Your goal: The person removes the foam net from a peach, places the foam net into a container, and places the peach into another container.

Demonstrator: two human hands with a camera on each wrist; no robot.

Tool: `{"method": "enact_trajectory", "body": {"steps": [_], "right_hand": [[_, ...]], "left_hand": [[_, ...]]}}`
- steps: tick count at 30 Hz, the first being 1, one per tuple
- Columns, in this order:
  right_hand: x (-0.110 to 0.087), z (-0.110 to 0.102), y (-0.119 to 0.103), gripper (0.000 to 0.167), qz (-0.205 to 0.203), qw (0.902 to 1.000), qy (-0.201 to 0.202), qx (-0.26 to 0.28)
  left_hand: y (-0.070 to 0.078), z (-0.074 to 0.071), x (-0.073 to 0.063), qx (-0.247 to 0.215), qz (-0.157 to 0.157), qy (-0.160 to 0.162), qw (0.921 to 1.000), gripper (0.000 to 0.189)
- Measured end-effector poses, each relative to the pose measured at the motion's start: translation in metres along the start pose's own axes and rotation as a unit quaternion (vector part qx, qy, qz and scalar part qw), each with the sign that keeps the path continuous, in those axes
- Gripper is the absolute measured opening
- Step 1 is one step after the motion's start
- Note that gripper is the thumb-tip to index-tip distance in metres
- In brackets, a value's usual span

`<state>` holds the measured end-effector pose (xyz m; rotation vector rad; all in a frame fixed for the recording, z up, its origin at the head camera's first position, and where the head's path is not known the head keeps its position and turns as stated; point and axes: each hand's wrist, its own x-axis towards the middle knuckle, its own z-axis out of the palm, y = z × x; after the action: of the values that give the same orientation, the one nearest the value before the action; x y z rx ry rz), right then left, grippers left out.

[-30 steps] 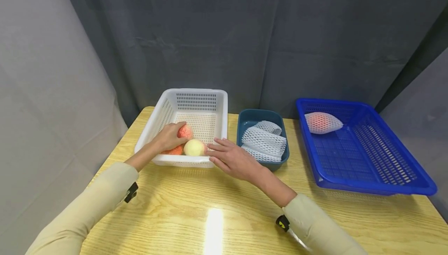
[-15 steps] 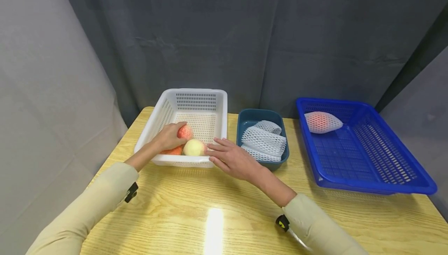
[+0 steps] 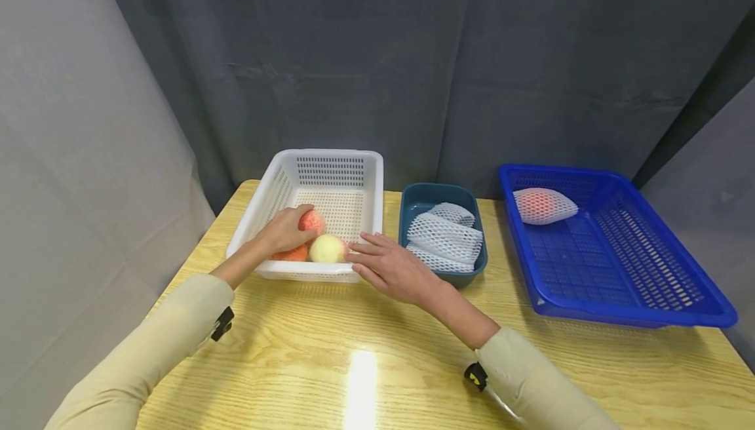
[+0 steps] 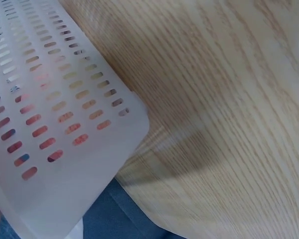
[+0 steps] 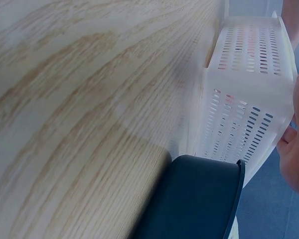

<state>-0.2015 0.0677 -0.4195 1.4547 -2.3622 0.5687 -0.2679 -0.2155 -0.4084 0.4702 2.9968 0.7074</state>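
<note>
In the head view, a white perforated basket (image 3: pixel 373 174) holds peaches. My left hand (image 3: pixel 283 230) reaches over its left side, thumb and fingers around a pink peach (image 3: pixel 312 221). Below that hand lies an orange-red peach (image 3: pixel 293 253), partly covered. A pale yellow peach (image 3: pixel 328 249) with a pink side sits at the front. My right hand (image 3: pixel 395 269) is over the basket's front right corner, fingers extended, their tips at the yellow peach's right side. In the right wrist view, part of the right hand (image 5: pixel 298 154) shows at the basket rim. The left wrist view shows mainly the basket wall (image 4: pixel 65 124).
A dark teal bin (image 3: pixel 413 197) with several white foam net sleeves (image 3: pixel 445 240) stands right of the basket. Farther right, a blue basket (image 3: pixel 590 273) holds a peach in a foam net (image 3: pixel 544 206). All stand on a wooden table (image 3: pixel 283 351) before a dark curtain (image 3: pixel 354 56).
</note>
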Motion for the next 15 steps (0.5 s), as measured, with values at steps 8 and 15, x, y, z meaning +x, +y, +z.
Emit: {"method": "enact_trajectory", "body": {"steps": [8,15], "right_hand": [[0.0003,0.0009,0.0004,0.034,0.0,1.0,0.002,-0.002],[-0.0002,0.001,-0.0005,0.034,0.0,1.0,0.005,-0.001]], "left_hand": [[0.0029,0.0005,0.003,0.007,-0.008,-0.003,0.9999,0.063],[0.006,-0.0024,0.0076,-0.008,-0.029,-0.013,0.9995,0.06]]}}
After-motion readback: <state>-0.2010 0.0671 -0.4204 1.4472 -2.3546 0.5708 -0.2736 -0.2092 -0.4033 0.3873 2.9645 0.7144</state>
